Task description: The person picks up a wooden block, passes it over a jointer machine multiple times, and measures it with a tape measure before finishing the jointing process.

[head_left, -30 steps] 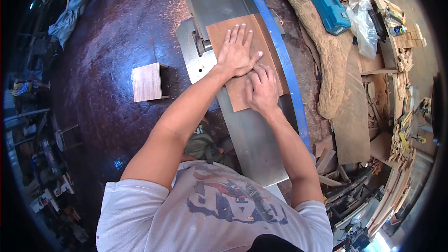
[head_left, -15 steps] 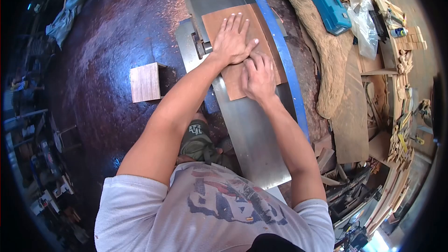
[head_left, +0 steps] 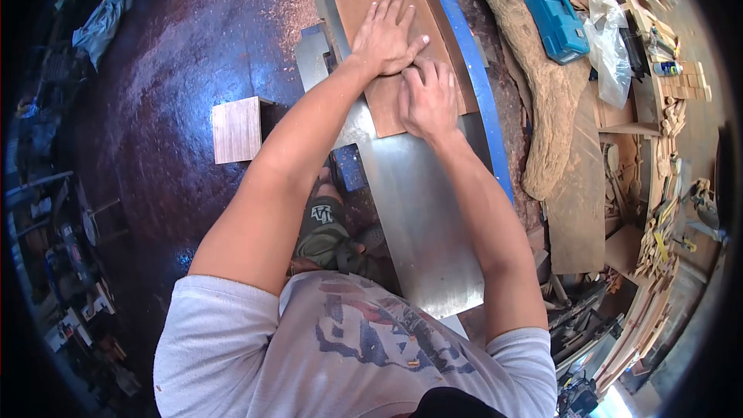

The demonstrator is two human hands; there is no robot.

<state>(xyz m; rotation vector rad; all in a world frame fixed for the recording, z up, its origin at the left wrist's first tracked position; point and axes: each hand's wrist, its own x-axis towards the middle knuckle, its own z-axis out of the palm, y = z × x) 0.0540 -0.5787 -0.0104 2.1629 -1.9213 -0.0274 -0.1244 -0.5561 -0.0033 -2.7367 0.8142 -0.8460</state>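
Observation:
A flat brown wooden board (head_left: 385, 112) lies on the metal bed (head_left: 422, 209) of a jointer, close along its blue-edged fence (head_left: 478, 101). My left hand (head_left: 387, 40) rests palm down on the board's upper face, fingers spread toward the far end. Just behind it, my right hand (head_left: 430, 99) presses on the nearer part of the board with its fingers bent and curled; the fingertips are partly hidden. The two hands nearly touch. The cutter is out of sight.
Left on the dark floor stands a small wooden box-like piece (head_left: 237, 131). Wood shavings (head_left: 298, 11) lie beside the machine. On the right are a long rough log (head_left: 546, 108), a teal case (head_left: 554, 17), a plastic bag (head_left: 610, 54) and stacked wood strips (head_left: 658, 224).
The board has slid forward along the bed, away from my body, with both hands moving along on it. My view has shifted slightly.

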